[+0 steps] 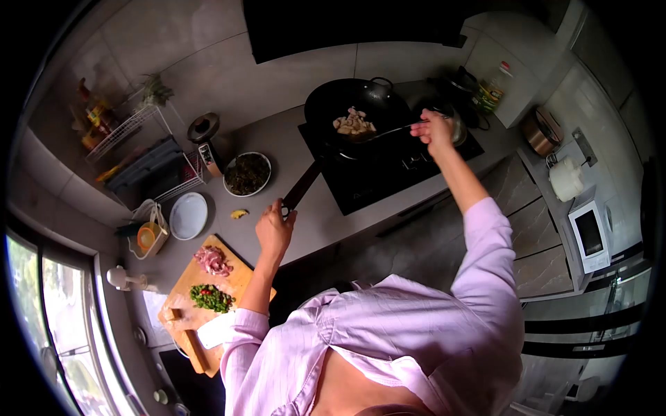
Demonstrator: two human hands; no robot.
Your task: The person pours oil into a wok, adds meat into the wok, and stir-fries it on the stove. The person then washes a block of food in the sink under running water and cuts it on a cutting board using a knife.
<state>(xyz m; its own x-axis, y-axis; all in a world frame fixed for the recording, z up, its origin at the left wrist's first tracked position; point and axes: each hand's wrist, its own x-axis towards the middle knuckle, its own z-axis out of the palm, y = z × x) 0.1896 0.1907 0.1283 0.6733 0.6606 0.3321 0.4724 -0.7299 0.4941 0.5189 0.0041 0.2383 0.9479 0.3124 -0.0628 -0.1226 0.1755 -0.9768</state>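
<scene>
A black wok [322, 104] sits on the dark cooktop [361, 199], with pale meat pieces [354, 123] in its bowl. My left hand [275, 225] is closed around the wok's long handle [302, 186]. Over the right side of the cooktop, my right hand [433, 132] grips a thin metal utensil [392, 132] whose far end reaches into the wok beside the meat. Left of my left forearm lies a wooden cutting board [184, 283] bearing raw meat [213, 261], chopped green and red peppers [211, 297] and a cleaver [216, 330].
A bowl of dark greens [248, 174], a white plate [188, 216] and a yellow piece [239, 213] lie on the left counter. Behind them stands a dish rack [184, 182]. An oil bottle [494, 88] is at the back right, and a range hood [347, 28] hangs above.
</scene>
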